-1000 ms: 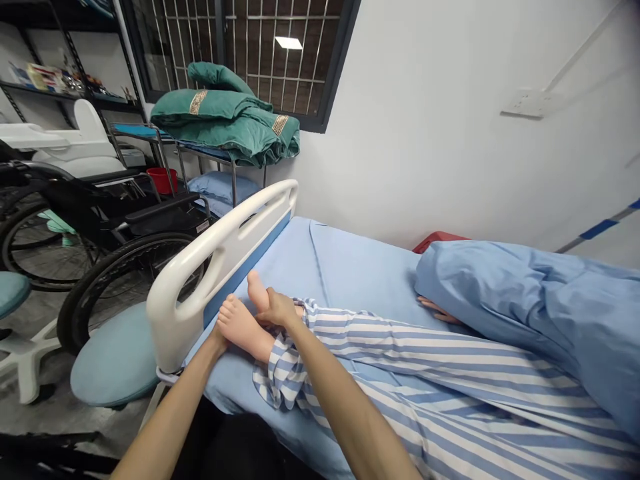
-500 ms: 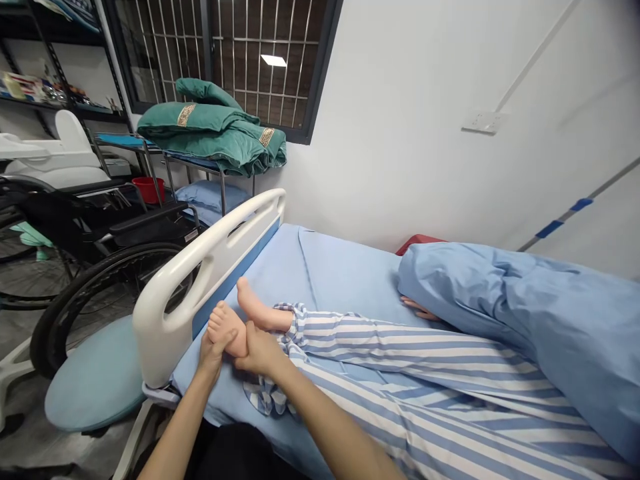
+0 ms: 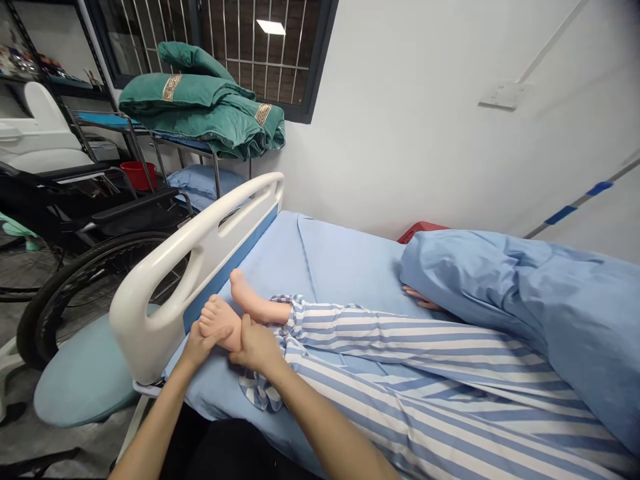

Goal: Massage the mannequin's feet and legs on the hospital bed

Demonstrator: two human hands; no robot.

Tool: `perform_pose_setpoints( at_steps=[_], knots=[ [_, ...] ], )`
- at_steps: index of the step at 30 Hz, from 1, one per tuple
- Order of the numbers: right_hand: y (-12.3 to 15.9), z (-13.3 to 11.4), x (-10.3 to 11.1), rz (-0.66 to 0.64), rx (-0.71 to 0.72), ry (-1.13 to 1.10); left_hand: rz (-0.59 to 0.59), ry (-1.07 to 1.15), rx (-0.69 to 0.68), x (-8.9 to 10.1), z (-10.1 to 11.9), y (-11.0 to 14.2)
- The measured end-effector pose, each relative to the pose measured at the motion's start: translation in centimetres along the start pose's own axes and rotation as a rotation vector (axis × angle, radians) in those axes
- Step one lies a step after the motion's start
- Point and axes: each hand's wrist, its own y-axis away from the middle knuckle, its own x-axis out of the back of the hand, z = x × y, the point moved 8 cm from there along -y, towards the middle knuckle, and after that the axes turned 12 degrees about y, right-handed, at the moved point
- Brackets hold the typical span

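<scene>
A smooth, manikin-like near foot, toes up, is between my two hands at the bed's foot end. My left hand wraps the outer side and sole of its forefoot, with the thumb lying across the top. Around the ankle and heel, my right hand is closed; its fingertips under the heel are hidden. The far foot lies beside it, tilted to the footboard and touched by neither hand. Striped blue-and-white trousers cover both legs, the near cuff bunched up by my right wrist.
The white footboard rises just left of my hands. A blue quilt covers the upper body, with fingers showing beneath its edge. Beyond the footboard stand a wheelchair, a round stool and green folded bedding.
The view has shifted slightly, so the footboard sits further left in the picture. Both hands keep their grip on the near foot, with little visible movement of it.
</scene>
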Motion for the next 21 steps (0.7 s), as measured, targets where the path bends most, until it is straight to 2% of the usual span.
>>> perform_pose_setpoints(
  at_steps=[2,4,7,12,15,21],
  knots=[
    [0.0,-0.1,0.0,0.002,0.001,0.011,-0.102,-0.061,0.054,-0.1,0.2,-0.1],
    [0.1,-0.1,0.2,-0.008,-0.004,0.016,-0.115,-0.061,0.084,0.0,0.2,0.0],
    [0.2,-0.2,0.5,-0.019,-0.018,0.018,-0.049,0.132,0.086,-0.5,-0.4,0.4],
    [0.5,-0.2,0.8,-0.01,-0.045,0.019,0.149,0.561,0.002,-1.5,-2.1,0.8],
    [0.5,-0.1,0.7,-0.025,-0.048,0.019,0.181,0.621,-0.008,-1.8,-2.8,0.6],
    [0.2,0.0,0.3,-0.019,-0.035,0.002,0.134,0.591,-0.002,-1.6,-3.1,0.3]
  ],
)
